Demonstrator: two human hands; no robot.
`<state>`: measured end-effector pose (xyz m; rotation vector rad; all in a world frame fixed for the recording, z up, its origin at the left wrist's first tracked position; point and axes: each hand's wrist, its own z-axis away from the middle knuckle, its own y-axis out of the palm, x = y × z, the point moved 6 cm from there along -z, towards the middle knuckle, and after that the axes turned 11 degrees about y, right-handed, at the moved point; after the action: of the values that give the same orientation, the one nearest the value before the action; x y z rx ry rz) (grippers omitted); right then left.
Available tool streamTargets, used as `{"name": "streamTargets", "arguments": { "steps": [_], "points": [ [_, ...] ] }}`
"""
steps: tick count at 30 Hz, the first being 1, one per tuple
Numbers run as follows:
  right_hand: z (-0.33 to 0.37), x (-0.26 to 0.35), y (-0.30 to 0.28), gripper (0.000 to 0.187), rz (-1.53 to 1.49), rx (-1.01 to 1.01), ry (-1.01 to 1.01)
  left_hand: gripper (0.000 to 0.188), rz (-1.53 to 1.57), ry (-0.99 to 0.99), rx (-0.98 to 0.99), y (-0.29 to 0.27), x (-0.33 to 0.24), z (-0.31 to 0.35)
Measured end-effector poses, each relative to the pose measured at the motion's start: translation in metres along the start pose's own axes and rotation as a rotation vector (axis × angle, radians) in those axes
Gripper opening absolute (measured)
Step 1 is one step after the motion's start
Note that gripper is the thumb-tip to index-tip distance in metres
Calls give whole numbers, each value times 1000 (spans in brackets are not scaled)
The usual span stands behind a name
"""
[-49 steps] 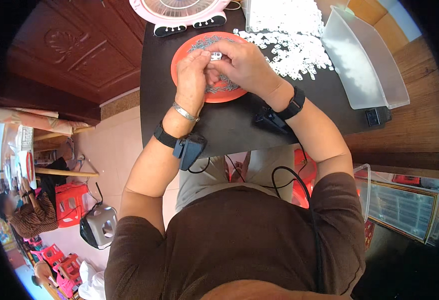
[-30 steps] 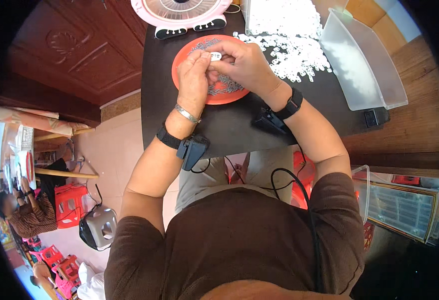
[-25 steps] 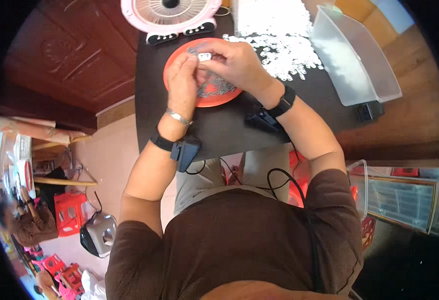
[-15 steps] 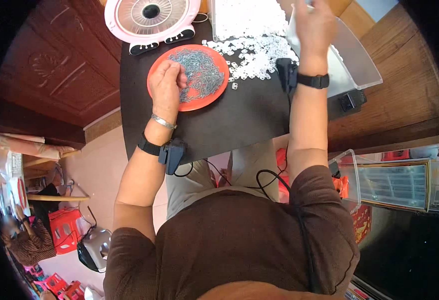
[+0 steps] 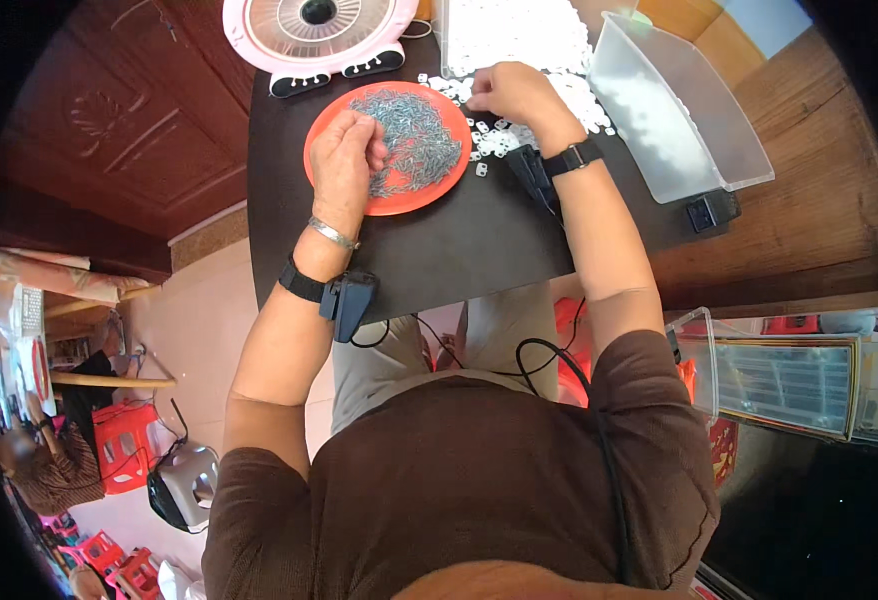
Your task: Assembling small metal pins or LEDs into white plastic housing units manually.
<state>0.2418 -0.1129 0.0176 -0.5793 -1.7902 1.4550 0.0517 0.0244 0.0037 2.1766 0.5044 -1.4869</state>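
A round red-orange plate [image 5: 394,208] on the dark table holds a heap of thin grey metal nails [image 5: 424,145]. Over the plate's left part is my left hand [image 5: 343,160], its fingers curled closed; whatever they hold is hidden. My right hand [image 5: 522,97] is above the loose small white plastic clips [image 5: 499,142] to the right of the plate. Its thumb and fingers are drawn together, pointing toward the plate; I cannot make out a piece between them. More white clips lie heaped in a clear bin [image 5: 514,30] behind that hand.
A clear plastic bin [image 5: 679,125] with white clips lying in it stands at the table's right. A pink fan [image 5: 319,35] stands behind the plate. A small black box [image 5: 711,212] sits near the bin's front corner. Another person [image 5: 57,470] sits far left.
My right hand has moved left and nearer, from the right-hand bin to the loose clips beside the plate. My left hand stays over the plate. The whole view has shifted slightly.
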Motion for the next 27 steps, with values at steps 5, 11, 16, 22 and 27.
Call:
{"name": "streamTargets", "arguments": {
  "steps": [5, 11, 16, 22, 27],
  "points": [
    [-6, 2, 13, 17, 68, -87, -74, 19, -6, -21, 14, 0, 4, -1],
    [-8, 4, 15, 21, 167, -182, -127, 19, -10, -41, 16, 0, 2, -1],
    [10, 32, -6, 21, -502, -24, -158, 17, -49, -21, 41, 2, 4, 0],
    [47, 92, 1, 17, -847, 177, -393, 12, -260, -6, 223, 15, 8, 3],
    [47, 90, 9, 16, -1106, 360, -266, 11, -154, -57, 241, 12, 10, 1]
  ]
}}
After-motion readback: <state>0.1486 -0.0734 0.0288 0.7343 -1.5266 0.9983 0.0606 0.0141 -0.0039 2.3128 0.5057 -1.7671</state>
